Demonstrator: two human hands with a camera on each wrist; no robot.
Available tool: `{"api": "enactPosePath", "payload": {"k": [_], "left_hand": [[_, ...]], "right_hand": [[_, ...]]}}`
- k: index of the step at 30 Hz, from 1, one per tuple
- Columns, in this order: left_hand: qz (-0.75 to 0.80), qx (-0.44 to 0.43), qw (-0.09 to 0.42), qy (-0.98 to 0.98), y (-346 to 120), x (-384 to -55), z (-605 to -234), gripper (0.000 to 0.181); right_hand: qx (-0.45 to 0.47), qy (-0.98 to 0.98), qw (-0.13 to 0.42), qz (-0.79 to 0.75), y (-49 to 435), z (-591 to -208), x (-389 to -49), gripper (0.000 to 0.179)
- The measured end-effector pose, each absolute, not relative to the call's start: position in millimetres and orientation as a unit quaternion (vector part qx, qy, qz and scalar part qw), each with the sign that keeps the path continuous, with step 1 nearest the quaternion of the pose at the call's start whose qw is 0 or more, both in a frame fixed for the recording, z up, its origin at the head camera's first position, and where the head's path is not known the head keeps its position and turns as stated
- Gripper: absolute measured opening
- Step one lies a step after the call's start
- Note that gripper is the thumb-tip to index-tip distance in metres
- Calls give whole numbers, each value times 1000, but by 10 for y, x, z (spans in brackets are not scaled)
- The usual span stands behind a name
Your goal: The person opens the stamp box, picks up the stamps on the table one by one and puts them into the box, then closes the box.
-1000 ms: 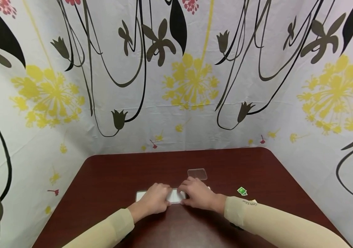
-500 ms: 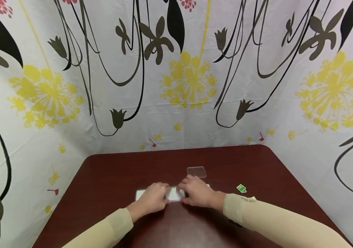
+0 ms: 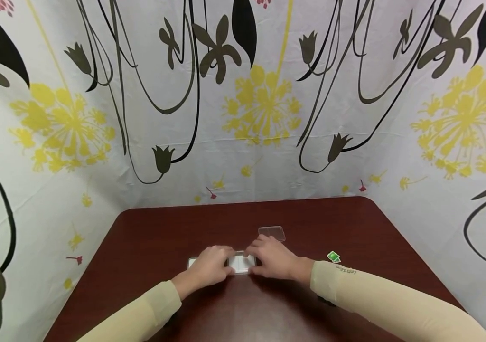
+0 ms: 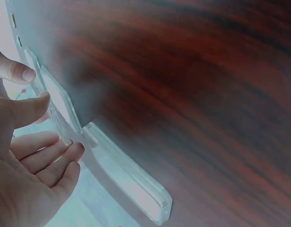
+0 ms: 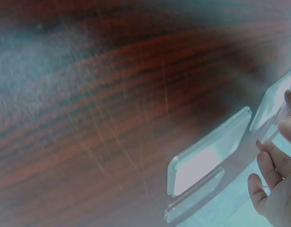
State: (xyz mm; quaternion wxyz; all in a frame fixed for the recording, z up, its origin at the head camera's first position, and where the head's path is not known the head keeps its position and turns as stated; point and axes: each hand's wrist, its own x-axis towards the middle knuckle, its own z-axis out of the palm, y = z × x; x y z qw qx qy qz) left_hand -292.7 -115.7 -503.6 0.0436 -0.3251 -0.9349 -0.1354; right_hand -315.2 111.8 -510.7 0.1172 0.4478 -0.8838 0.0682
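Observation:
Between my two hands is a thin clear plastic lid [image 3: 242, 253], pinched at its left end by my left hand [image 3: 210, 266] and at its right end by my right hand [image 3: 274, 256]. In the left wrist view the lid [image 4: 58, 118] stands just off a shallow clear box with white inside [image 4: 60, 97]. A second such box [image 4: 128, 177] lies beside my left fingers. On the right side, the right wrist view shows another clear box [image 5: 207, 153], mostly hidden behind my right hand in the head view.
Farther back on the dark red-brown table [image 3: 174, 223] lies another clear lid [image 3: 271, 232]. Small green cards [image 3: 333, 257] lie right of my right hand. A printed curtain [image 3: 251, 180] surrounds the table's back and sides.
My hands have shifted slightly, and the clear lid between them now shows as a separate frame over the white box. A yellow piece near the right sleeve has gone out of sight.

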Motion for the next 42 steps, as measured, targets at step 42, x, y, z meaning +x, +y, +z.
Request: {"api": "enactPosePath", "payload": {"k": [42], "left_hand": [[-171, -323, 42, -930, -1204, -3761, -4951, 40]], "right_hand": [[397, -915, 54, 59, 1077, -4826, -3871, 37]]}}
